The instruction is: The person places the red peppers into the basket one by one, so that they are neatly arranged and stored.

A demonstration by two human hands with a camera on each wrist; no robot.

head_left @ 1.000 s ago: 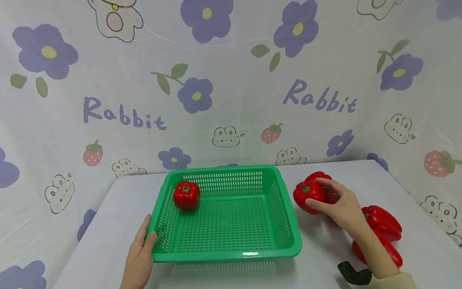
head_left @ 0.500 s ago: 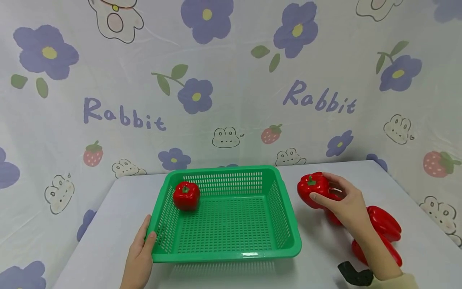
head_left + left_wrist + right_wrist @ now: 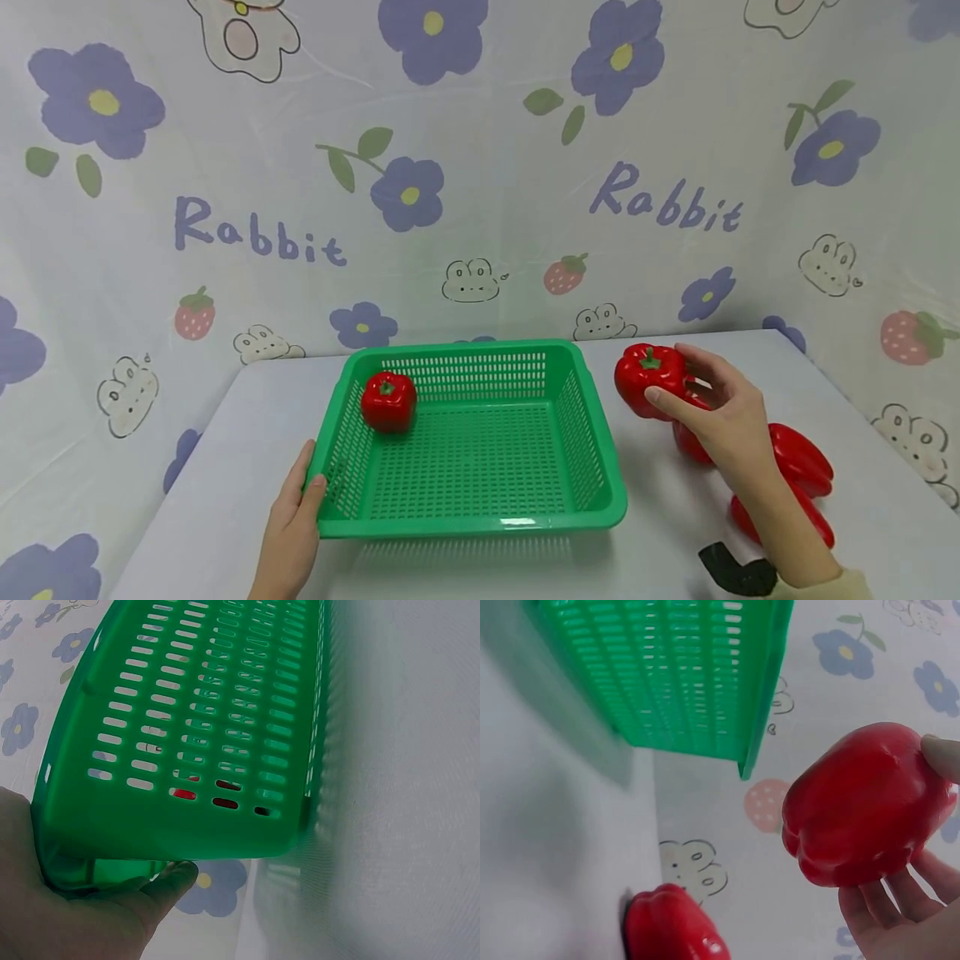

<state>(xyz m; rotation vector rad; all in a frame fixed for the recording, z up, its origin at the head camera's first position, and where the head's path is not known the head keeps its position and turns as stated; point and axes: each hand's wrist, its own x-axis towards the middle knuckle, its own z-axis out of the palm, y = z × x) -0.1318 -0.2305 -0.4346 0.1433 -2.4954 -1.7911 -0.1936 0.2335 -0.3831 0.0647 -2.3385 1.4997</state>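
Note:
My right hand (image 3: 727, 417) holds a glossy red bell pepper (image 3: 647, 379) between thumb and fingers, stem end toward me. In the right wrist view this bell pepper (image 3: 870, 802) is raised off the table, and another red pepper (image 3: 671, 926) lies below it. My left hand (image 3: 288, 529) grips the near left rim of a green plastic basket (image 3: 480, 527), its thumb lapping over the edge. Inside the basket, a red bell pepper (image 3: 388, 402) stands in the far left corner. The left wrist view shows the slotted basket wall (image 3: 180, 825) beside that hand.
Under and beside my right hand lies a red pepper (image 3: 692, 442), partly hidden. Two more red peppers, a back one (image 3: 802, 458) and a front one (image 3: 813, 515), lie right of my forearm. A patterned cloth (image 3: 480, 208) hangs behind the white table (image 3: 225, 467).
My right hand has lifted the bell pepper off the table, moving up and a little right, so the pepper beneath shows more. My left hand keeps its grip on the basket.

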